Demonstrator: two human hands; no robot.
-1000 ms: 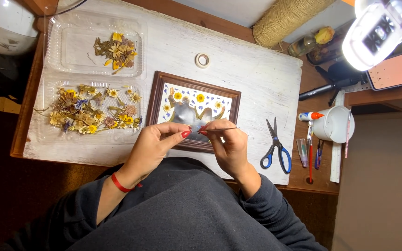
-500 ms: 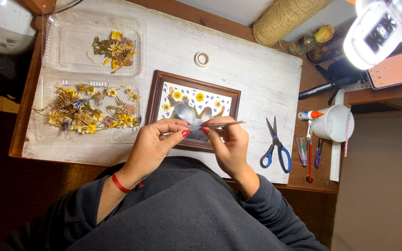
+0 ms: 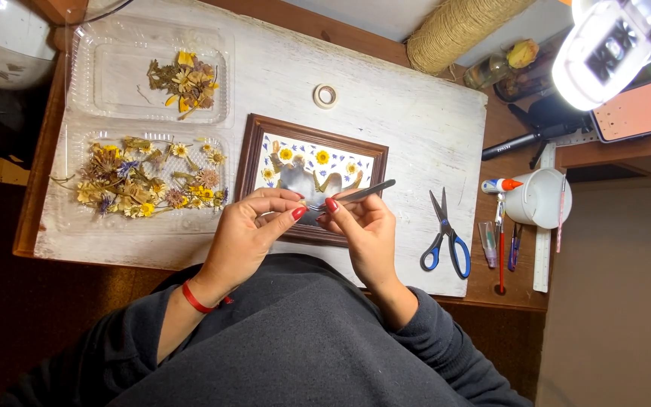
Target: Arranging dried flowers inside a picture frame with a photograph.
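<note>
The left hand (image 3: 246,237) and the right hand (image 3: 363,230) meet fingertip to fingertip over the lower edge of a brown wooden frame (image 3: 312,177). Whatever sits between the pinched left thumb and forefinger is too small and pale to make out. The right hand is closed on one slim metal tool (image 3: 363,194), probably tweezers, whose shaft slants up and away past the knuckles; its working tip is hidden at the point where the fingers meet. Both hands cover the bottom rail of the frame and part of the picture inside, so only the upper part shows: pressed yellow flowers and small blue bits on white, with a grey glare patch blurring the middle.

Beyond the left hand lie two clear plastic trays (image 3: 84,90); the nearer one holds a loose heap of dried flowers (image 3: 141,185), too tangled to count, the farther a small cluster. Past the frame lies one small ring of tape (image 3: 325,96). Just beside the right hand lies one pair of blue-handled scissors (image 3: 444,237), closed. Farther out on that side stands one white cup (image 3: 540,197) with a glue tube and several pens and a ruler around it, partly overlapping. A roll of twine (image 3: 461,26) is cut off by the top edge, and a bright lamp washes out the corner.
</note>
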